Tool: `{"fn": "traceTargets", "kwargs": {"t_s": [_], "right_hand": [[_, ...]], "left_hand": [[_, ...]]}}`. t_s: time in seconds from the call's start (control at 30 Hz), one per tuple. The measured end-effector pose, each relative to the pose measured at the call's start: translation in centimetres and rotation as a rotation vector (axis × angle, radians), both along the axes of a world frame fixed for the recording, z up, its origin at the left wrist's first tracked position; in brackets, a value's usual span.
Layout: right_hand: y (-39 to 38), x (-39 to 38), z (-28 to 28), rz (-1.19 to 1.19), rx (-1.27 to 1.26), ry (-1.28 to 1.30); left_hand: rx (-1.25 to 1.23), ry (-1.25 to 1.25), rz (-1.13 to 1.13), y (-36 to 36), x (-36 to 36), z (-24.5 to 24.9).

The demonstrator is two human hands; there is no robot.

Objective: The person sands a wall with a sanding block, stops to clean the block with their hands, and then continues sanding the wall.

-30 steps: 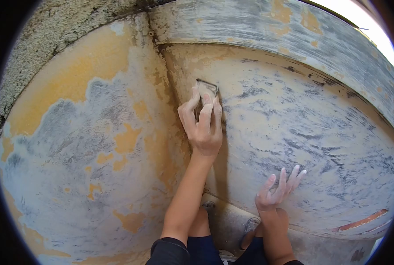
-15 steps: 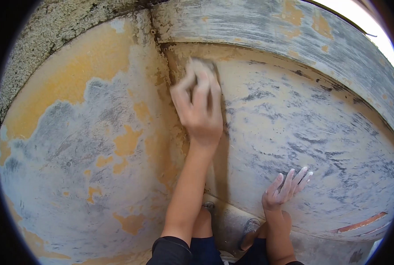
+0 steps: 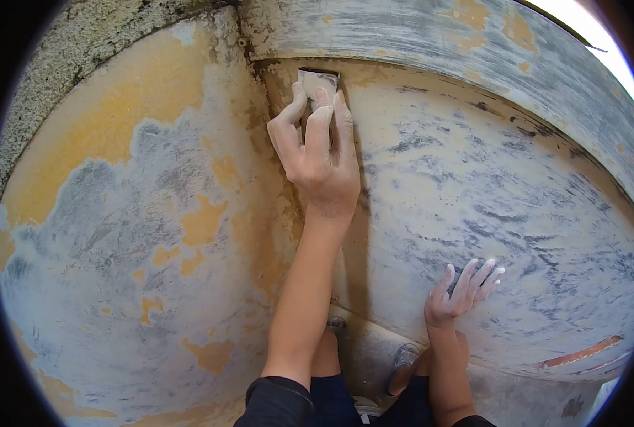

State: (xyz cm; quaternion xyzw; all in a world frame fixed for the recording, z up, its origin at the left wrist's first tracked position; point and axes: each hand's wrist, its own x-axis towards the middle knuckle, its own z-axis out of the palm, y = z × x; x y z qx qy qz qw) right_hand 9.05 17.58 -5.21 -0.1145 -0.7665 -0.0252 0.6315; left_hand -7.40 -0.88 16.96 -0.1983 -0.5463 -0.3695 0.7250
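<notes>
Head view: left hand (image 3: 319,167) has its grip clamped on a folded sheet (image 3: 308,77) (abrasive paper by the look, can't confirm the grit side). Sheet is at the far end of the pale right panel (image 3: 409,220), near the inner corner, with the seam (image 3: 265,153) on its left and the raised band (image 3: 402,37) just beyond.

Risks, my read: dusty fingers on a small sheet, so it could slip or unfold if pressure goes uneven. Its far edge is close to the band's lip; overreach could snag or crease it there. Knuckles could scrape the rough, flaking seam if the hand drifts left. Long reach also means less control over pressure.

Pose: left forearm (image 3: 302,306) runs from the near side to far, elbow looks only slightly bent, back of the hand up, fingers arched with the tips down on the sheet. Right hand (image 3: 457,295) holds nothing visible: grip apart, fingers spread, tips white with dust, nearer and to the right, over the same panel (can't tell if it's bearing weight or just hovering). Right forearm (image 3: 446,370) is steep, beside the knee.
</notes>
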Motion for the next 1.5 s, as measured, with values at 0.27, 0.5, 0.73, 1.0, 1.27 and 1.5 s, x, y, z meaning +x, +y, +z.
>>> {"fn": "traceTargets", "kwargs": {"t_s": [0.27, 0.5, 0.73, 1.0, 1.27, 1.5], "right_hand": [[0.2, 0.1, 0.0, 0.013, 0.010, 0.005], [0.0, 0.1, 0.5, 0.012, 0.043, 0.022], [0.1, 0.0, -0.3, -0.011, 0.014, 0.016], [0.1, 0.3, 0.2, 0.027, 0.040, 0.012], [0.5, 0.3, 0.0, 0.040, 0.059, 0.031], [0.0, 0.0, 0.0, 0.026, 0.029, 0.028]], "left_hand": [[-0.012, -0.091, -0.033, 1.2, 2.1, -6.8], [0.061, 0.020, -0.034, 0.7, 0.1, -0.3], [-0.036, -0.092, -0.049, 1.2, 2.5, -7.0], [0.015, 0.032, -0.010, 0.2, 0.0, -1.0], [0.009, -0.088, 0.002, 0.8, 1.6, -5.7], [0.072, -0.036, -0.003, 1.1, 1.2, -2.5]]}}
